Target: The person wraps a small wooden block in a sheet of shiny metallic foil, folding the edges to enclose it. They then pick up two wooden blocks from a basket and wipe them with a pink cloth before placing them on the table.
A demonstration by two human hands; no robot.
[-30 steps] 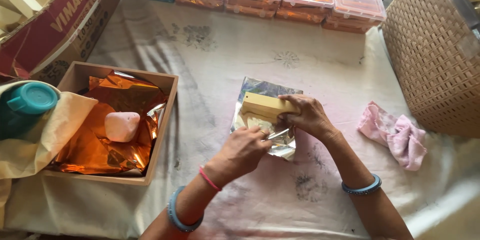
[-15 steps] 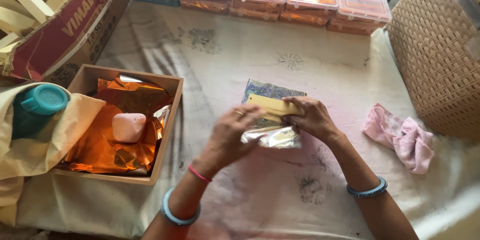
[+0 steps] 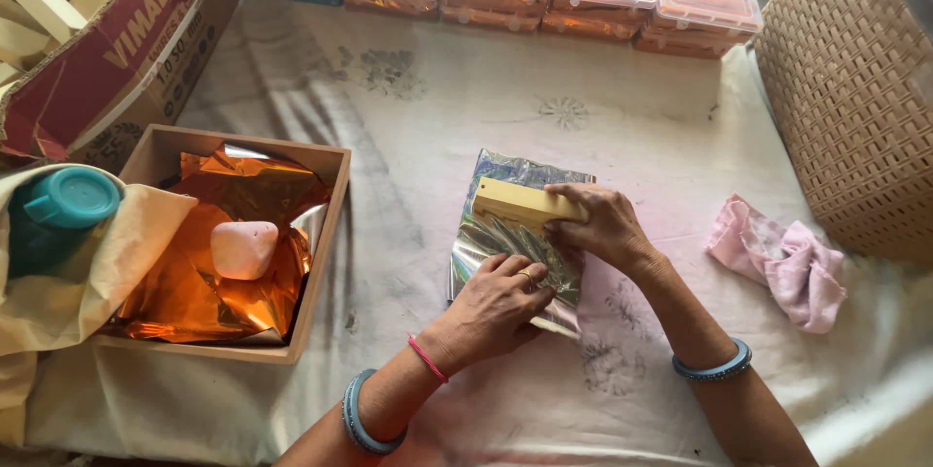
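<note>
Our right hand (image 3: 595,224) clamps its fingers on the yellow block (image 3: 515,203) lying on the silver foil sheet (image 3: 505,239) mid-table; our left hand (image 3: 494,307) presses flat, fingers together, on the foil's near edge.

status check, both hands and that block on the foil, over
Left hand flat on the silver foil sheet, pressing it down. Right hand grips the yellow block on the foil. Nothing blocking; pink cloth lies apart.
</note>
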